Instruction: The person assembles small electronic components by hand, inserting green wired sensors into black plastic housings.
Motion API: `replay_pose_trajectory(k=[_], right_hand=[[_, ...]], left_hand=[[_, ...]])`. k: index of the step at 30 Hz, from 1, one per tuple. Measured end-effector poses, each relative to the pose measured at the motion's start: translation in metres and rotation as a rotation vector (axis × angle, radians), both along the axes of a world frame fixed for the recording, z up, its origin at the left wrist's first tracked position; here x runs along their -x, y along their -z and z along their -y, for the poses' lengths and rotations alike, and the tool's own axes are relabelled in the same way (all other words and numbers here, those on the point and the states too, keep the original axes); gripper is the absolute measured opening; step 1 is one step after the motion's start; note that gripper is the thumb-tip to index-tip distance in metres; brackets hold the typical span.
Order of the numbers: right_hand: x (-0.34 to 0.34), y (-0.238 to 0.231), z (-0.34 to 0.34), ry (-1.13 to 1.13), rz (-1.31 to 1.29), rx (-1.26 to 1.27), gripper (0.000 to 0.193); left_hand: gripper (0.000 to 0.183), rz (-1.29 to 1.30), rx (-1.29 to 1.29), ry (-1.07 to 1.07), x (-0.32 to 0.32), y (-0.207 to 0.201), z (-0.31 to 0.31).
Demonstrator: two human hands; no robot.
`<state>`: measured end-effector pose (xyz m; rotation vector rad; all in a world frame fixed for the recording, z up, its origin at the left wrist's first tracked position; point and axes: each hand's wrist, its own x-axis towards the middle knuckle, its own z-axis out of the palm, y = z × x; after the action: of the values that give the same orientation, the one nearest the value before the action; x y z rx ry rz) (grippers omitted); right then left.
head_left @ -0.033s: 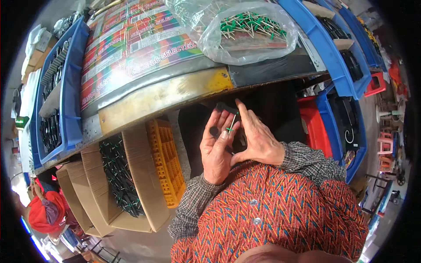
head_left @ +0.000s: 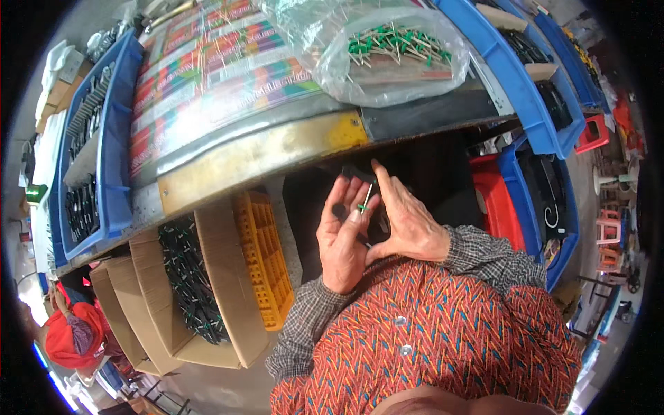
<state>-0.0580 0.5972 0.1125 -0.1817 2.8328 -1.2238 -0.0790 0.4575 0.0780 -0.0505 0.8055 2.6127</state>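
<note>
My left hand [head_left: 342,245] is palm up in front of my body, its thumb pressing a thin pale stick with a green piece [head_left: 365,198] against the fingers. A black round-ended piece [head_left: 339,210] shows at its finger edge, and another dark piece [head_left: 351,171] is at its fingertips. Close on the right, my right hand [head_left: 415,225] has its index finger stretched up and its thumb reaching towards the left palm. Its fingers are spread apart; dark surroundings obscure the space between the hands. Above, a clear plastic bag [head_left: 387,93] on the bench contains many similar green-ended sticks [head_left: 398,43].
The metal-edged bench [head_left: 263,145] has printed, colourful sheeting. Blue crates [head_left: 114,152] of dark items flank it. Below left are a cardboard box [head_left: 232,277] of black pieces with green bits and a yellow plastic crate [head_left: 266,263]. Another person in red [head_left: 76,332] is at far left.
The pale stick between my hands has shifted slightly, and the green tip at its upper end no longer shows. Both hands keep nearly the same place.
</note>
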Motion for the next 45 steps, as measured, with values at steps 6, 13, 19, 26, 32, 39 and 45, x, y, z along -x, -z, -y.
replay_pose_trajectory(k=[6, 13, 19, 26, 32, 39, 45], right_hand=[[0.002, -0.002, -0.002, -0.020, 0.015, -0.012, 0.113], [-0.007, -0.009, -0.004, -0.053, 0.049, 0.021, 0.097], [-0.007, -0.009, -0.005, -0.073, 0.049, 0.013, 0.094], [-0.001, -0.008, -0.004, -0.051, -0.036, -0.008, 0.091], [-0.004, 0.000, 0.001, -0.076, -0.052, 0.025, 0.088], [-0.007, 0.006, 0.003, -0.095, -0.117, 0.026, 0.087], [-0.005, 0.005, 0.004, -0.109, -0.108, 0.074, 0.084]], left_hand=[[0.066, -0.035, -0.045, 0.027, 0.001, -0.002, 0.003], [0.074, -0.126, -0.056, 0.131, 0.010, -0.011, 0.012], [0.070, -0.206, -0.018, 0.105, 0.011, -0.009, 0.012], [0.056, -0.221, 0.028, 0.003, 0.018, -0.017, 0.006], [0.045, -0.225, 0.041, -0.047, 0.014, -0.009, 0.008], [0.037, -0.257, 0.031, -0.123, 0.008, -0.004, 0.008], [0.038, -0.272, 0.062, -0.143, 0.009, 0.001, 0.008]])
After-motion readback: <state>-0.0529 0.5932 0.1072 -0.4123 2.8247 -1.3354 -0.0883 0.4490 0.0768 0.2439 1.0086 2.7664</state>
